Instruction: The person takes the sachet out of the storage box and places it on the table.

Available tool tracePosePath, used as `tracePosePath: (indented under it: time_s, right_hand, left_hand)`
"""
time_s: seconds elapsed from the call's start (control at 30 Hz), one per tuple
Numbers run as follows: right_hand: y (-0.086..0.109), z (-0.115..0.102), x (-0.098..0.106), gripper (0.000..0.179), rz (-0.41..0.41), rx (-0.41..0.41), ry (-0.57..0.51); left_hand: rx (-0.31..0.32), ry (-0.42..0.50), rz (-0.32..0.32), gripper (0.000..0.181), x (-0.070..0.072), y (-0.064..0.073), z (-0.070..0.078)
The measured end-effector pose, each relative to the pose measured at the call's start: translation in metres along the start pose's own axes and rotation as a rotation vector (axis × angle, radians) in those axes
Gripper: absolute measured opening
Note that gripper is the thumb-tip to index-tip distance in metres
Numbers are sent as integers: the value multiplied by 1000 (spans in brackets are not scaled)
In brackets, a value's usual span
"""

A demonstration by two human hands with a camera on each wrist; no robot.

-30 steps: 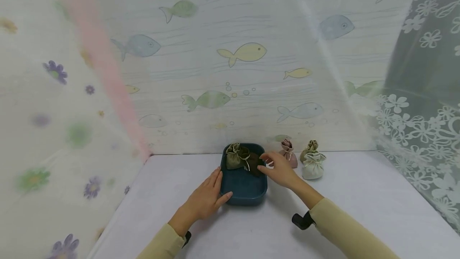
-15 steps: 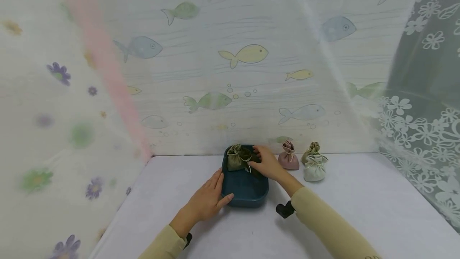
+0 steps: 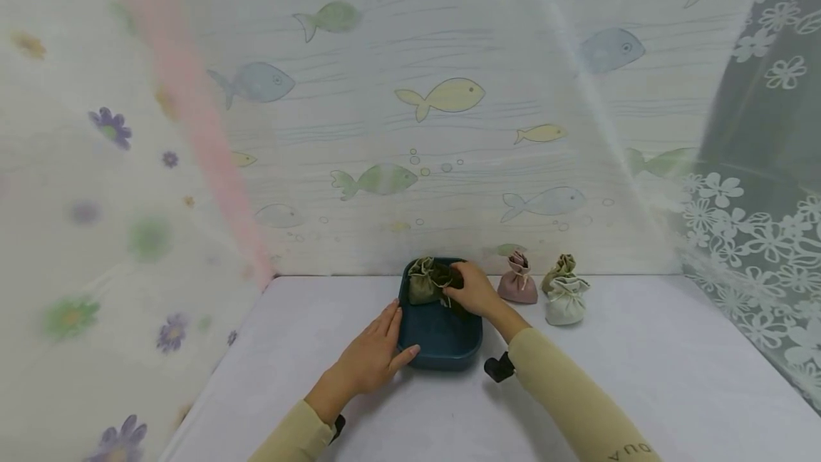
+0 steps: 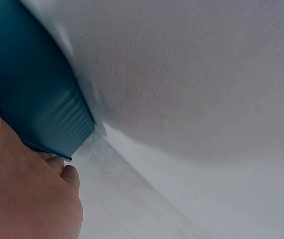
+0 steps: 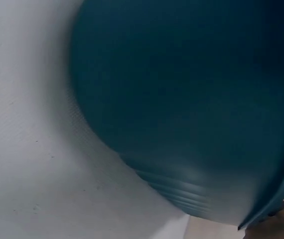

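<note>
A dark blue rectangular tub stands on the white table, seen from outside in the left wrist view and the right wrist view. Inside its far end sit an olive drawstring pouch at the left and a dark brown drawstring pouch at the right. My right hand reaches over the right rim and grips the brown pouch near its top, hiding part of it. Along the tub's left wall, my left hand rests with fingers extended and the thumb at the near rim.
Right of the tub stand a pink pouch, an olive-gold pouch and a pale green pouch in front of it. A sheer curtain with fish prints hangs behind the table.
My right hand has moved left and inward over the tub, and its fingers have closed on the brown pouch. The left hand has stayed at the tub's side.
</note>
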State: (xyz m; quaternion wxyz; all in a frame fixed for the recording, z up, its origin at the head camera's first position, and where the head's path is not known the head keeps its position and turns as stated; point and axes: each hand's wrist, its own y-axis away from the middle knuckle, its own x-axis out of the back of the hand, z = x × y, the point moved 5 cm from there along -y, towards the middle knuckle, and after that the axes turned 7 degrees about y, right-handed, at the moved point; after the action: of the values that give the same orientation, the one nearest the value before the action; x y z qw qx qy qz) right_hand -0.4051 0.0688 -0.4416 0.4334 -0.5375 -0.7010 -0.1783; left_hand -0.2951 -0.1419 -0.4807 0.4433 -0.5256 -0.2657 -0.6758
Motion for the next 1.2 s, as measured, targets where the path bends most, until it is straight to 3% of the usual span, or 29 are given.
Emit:
tracePosePath:
  time_s: [0.5,0.63,0.9,1.2]
  right_hand:
    - [2,1,-5,33,53,34,126]
    - [3,3,-6,29,53,45,94]
    - [10,-2,-1,37,46,13,-7]
    - [24,-16,32,36,83,62,-40]
  left_hand:
    - [-24,5,14,93,1,-1,3]
    - [-19,4,11,93,1,0,3]
    - [-11,-5,6,92,2,2,3]
    - [-17,3,-3,88,11,3,13]
